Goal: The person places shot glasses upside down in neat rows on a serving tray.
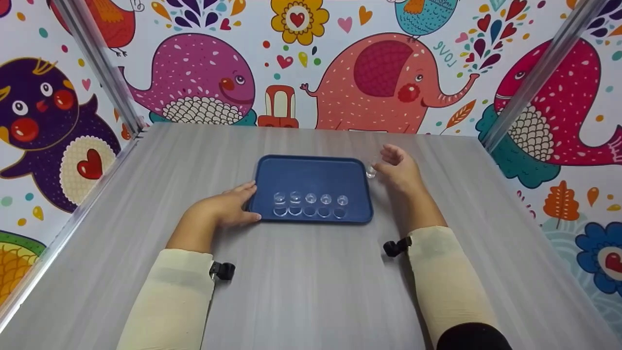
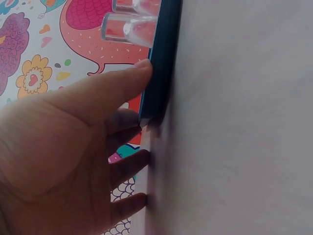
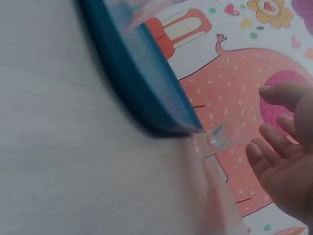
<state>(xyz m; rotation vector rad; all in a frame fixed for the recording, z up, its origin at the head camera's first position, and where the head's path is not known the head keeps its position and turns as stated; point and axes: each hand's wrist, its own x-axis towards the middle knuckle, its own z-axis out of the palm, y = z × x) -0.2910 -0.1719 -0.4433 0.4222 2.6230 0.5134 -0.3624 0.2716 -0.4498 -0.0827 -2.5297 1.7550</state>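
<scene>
A blue tray [image 1: 313, 170] lies on the table. Toward its front stand several small clear glasses [image 1: 311, 198] in a row. Faint round outlines show just in front of them; I cannot tell whether these are more glasses or reflections. My left hand [image 1: 231, 206] is at the tray's front left corner, thumb touching the rim in the left wrist view and fingers extended along the side. Another small clear glass [image 3: 217, 139] stands just outside the tray's right side. Beside that glass is my right hand [image 3: 286, 152], fingers loosely spread and apart from it, holding nothing.
The grey table [image 1: 301, 282] reaches toward me in front of the tray. Behind it rises a wall [image 1: 335, 73] printed with cartoon animals. Metal posts [image 1: 97, 63] stand at the back corners. Each sleeve carries a small black camera [image 1: 223, 271] at the wrist.
</scene>
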